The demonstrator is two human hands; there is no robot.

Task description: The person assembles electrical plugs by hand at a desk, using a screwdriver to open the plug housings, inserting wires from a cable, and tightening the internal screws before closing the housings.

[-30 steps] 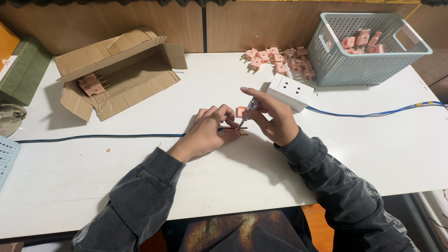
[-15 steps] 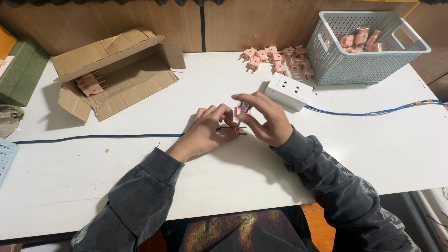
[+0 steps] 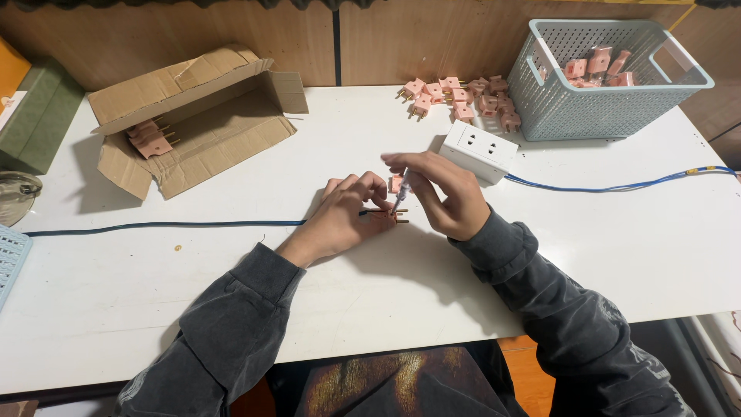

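Counter (image 3: 540,255), white, carries it all. Carton (image 3: 193,116) lies open far left of the hands, a few pink plugs inside. Basket (image 3: 610,85), grey-blue plastic, sits far right and beyond the hands, w/ more plugs in it. Socket block (image 3: 478,149), white, is just beyond the right hand, its blue cable running off right. Loose plug pile (image 3: 463,96) lies beyond that, beside the basket.

Plug (image 3: 392,215) in hand: small, pink plastic body w/ brass prongs, pinned on the counter between both hands. Prob. very light and stiff; hard shell won't squash, but prongs could bend and a piece this small can skid on the smooth top. Best held by the body sides, prongs left free.

Left hand (image 3: 343,220): fingers curled down over the plug, closed on it and pressing it to the counter. Right hand (image 3: 440,193): closed in a pinch on a thin tool (image 3: 400,193), prob. a small screwdriver, tip down at the plug. A second pink piece shows just behind the fingers; can't tell if it's held.
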